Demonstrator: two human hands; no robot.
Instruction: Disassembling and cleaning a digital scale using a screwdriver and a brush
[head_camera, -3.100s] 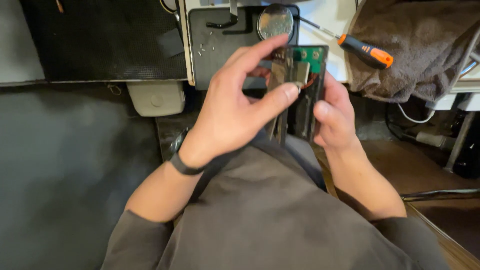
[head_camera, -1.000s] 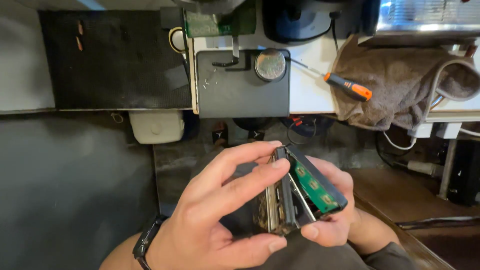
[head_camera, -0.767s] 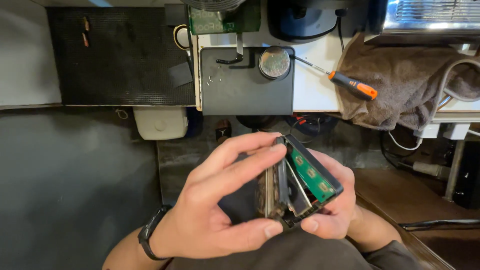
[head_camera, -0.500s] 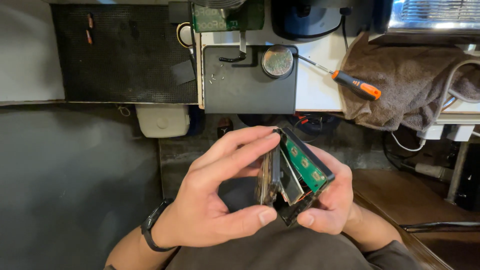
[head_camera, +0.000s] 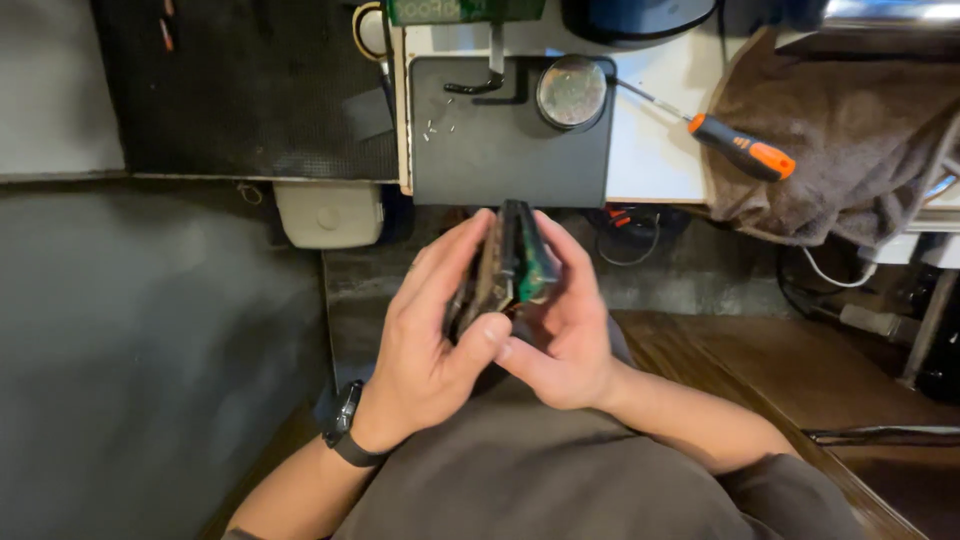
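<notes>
We looked down on a grey floor (head_camera: 150, 380) at the left and a white bench top (head_camera: 655, 150) at the far side, with a brown towel (head_camera: 840, 140) heaped on its right end. A black perforated panel (head_camera: 250, 90) lay far left, and just right of it a dark work mat (head_camera: 510, 150) sat on the bench. On the mat's far right corner stood a round metal dish (head_camera: 571, 92), and an orange-handled screwdriver (head_camera: 740, 148) lay between the dish and the towel, its handle touching the cloth. Nearer to us, below the bench edge, our left hand (head_camera: 430, 340), a black watch (head_camera: 345, 440) on its wrist, and our right hand (head_camera: 565, 330) were closed together around a small opened device (head_camera: 505, 265), held on edge so its green circuit board (head_camera: 535, 270) faced right. The left fingers wrapped its left face with the thumb pressed at its near end; the right fingers lay along the board side, thumb meeting the left thumb. Tiny screws (head_camera: 435, 128) speckled the mat's far left.
</notes>
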